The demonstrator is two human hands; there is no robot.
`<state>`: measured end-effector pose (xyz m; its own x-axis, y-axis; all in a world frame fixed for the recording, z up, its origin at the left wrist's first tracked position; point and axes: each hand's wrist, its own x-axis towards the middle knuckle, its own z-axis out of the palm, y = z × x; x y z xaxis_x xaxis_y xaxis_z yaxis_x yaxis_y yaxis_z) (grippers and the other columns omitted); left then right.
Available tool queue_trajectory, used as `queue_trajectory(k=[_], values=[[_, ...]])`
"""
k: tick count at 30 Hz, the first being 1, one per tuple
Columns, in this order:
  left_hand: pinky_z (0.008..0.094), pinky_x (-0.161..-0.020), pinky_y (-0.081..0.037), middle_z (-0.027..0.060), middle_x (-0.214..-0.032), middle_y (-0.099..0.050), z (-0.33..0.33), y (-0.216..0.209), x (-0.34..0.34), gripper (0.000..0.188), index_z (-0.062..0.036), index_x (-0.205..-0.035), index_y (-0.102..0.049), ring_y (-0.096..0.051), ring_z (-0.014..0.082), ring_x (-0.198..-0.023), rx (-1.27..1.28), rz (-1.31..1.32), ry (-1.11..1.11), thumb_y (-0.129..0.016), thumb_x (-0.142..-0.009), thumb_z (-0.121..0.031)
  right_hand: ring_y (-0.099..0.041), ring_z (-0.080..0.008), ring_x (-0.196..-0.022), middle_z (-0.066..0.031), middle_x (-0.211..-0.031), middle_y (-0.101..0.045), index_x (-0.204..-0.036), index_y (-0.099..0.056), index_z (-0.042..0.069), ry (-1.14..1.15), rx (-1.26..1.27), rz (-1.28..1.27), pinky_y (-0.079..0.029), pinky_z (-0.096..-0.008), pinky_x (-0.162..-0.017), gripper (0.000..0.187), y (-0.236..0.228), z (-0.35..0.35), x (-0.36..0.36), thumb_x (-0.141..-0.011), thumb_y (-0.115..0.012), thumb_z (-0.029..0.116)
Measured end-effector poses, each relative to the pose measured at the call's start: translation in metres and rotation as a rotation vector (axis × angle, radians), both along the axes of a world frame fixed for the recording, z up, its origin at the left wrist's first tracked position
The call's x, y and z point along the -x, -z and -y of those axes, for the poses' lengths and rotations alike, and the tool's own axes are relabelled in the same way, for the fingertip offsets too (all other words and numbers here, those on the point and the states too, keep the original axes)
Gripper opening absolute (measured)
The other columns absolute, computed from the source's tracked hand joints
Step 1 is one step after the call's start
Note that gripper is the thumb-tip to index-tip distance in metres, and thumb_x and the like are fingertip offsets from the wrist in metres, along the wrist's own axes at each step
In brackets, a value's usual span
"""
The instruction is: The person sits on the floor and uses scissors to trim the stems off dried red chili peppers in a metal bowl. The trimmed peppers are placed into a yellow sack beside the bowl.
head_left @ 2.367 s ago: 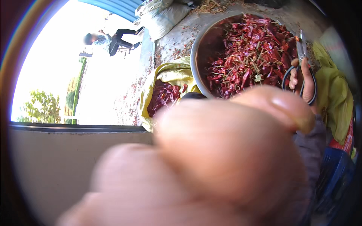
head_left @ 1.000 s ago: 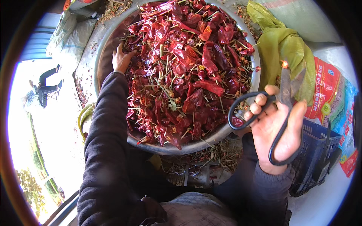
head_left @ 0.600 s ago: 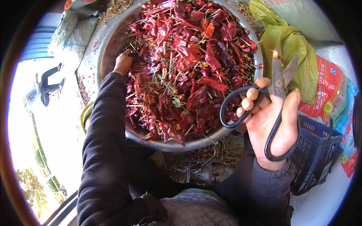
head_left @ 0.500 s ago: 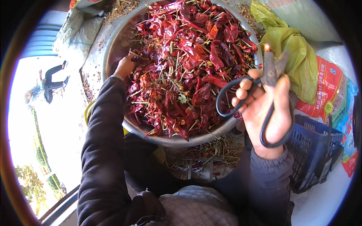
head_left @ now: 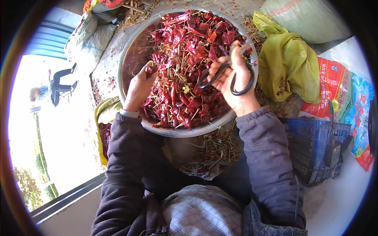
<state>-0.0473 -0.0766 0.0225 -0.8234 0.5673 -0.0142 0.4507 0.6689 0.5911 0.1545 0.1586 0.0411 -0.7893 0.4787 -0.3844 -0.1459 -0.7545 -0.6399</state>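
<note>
A wide metal basin (head_left: 130, 59) in front of me holds a heap of dried red chili peppers (head_left: 185, 70) with pale stems. Over the basin's left side, my left hand (head_left: 141, 87) is closed on a dark red dried chili pepper (head_left: 150, 70), pinched between thumb and fingers. My right hand (head_left: 236, 84) is over the right side of the heap, with its fingers through the black loop handles of a pair of scissors (head_left: 204, 78). The scissor blades point away from me and are partly hidden behind the fingers.
A yellow-green woven sack (head_left: 291, 63) and a red printed bag (head_left: 327, 86) lie to the right. Nearer stands a blue plastic crate (head_left: 307, 141). Stems and scraps (head_left: 220, 147) litter the floor below the basin. An open yellow sack (head_left: 102, 122) sits at left; a person (head_left: 51, 92) sits outside.
My left hand has come up out of the heap with a chili pepper. The right hand with the scissors has moved left and away from me, over the basin.
</note>
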Motion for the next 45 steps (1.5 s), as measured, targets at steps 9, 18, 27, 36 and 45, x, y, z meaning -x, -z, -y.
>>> queue_trajectory(k=[9,18,27,36,45], values=[[0.0308,-0.08,-0.056,0.0063,-0.107,-0.071,-0.028,0.013,-0.038,0.034,-0.0004,-0.132,-0.058,-0.066,0.0126,-0.087,-0.346,0.541,0.072,-0.06,-0.103,-0.019,-0.069,-0.026,-0.077,-0.0129,-0.077,-0.067,-0.095,-0.059,-0.003,-0.453,-0.859,0.279,-0.054,-0.0374,-0.073,0.082,0.025,0.016,0.009,-0.082,-0.067,0.077],[0.0354,-0.073,-0.051,0.0122,-0.086,-0.07,-0.049,0.012,-0.051,0.03,0.0021,-0.112,-0.065,-0.063,0.0167,-0.075,-0.333,0.306,0.121,-0.072,-0.094,-0.02,-0.066,-0.0462,-0.079,-0.0239,-0.078,-0.064,-0.097,-0.054,-0.004,-0.502,-1.373,0.296,-0.051,-0.0495,-0.07,0.074,0.02,0.043,0.004,-0.085,-0.071,0.068],[0.0353,-0.068,-0.05,0.011,-0.084,-0.071,-0.045,0.007,-0.048,0.028,0.0015,-0.114,-0.065,-0.063,0.0173,-0.071,-0.203,0.222,-0.009,-0.069,-0.095,-0.017,-0.071,-0.0419,-0.082,-0.0258,-0.086,-0.068,-0.097,-0.059,-0.003,-0.477,-1.551,0.348,-0.057,-0.0471,-0.071,0.079,0.017,0.044,0.001,-0.084,-0.063,0.075],[0.0321,-0.063,-0.047,0.0043,-0.08,-0.068,-0.042,0.004,-0.039,0.026,-0.0011,-0.117,-0.065,-0.058,0.0117,-0.068,-0.223,0.37,-0.105,-0.067,-0.096,-0.015,-0.07,-0.0427,-0.072,-0.0237,-0.074,-0.067,-0.098,-0.059,-0.001,-0.536,-1.514,0.366,-0.056,-0.0488,-0.066,0.077,0.016,0.044,0.005,-0.086,-0.061,0.075],[0.0258,-0.08,-0.052,0.0018,-0.094,-0.072,-0.044,-0.003,-0.048,0.028,-0.0004,-0.115,-0.067,-0.065,0.0076,-0.088,-0.265,0.375,0.035,-0.071,-0.088,-0.002,-0.068,-0.0394,-0.066,-0.0193,-0.067,-0.064,-0.093,-0.06,0.003,-0.462,-1.67,0.349,-0.053,-0.0468,-0.059,0.056,0.012,0.054,0.003,-0.09,-0.068,0.058]])
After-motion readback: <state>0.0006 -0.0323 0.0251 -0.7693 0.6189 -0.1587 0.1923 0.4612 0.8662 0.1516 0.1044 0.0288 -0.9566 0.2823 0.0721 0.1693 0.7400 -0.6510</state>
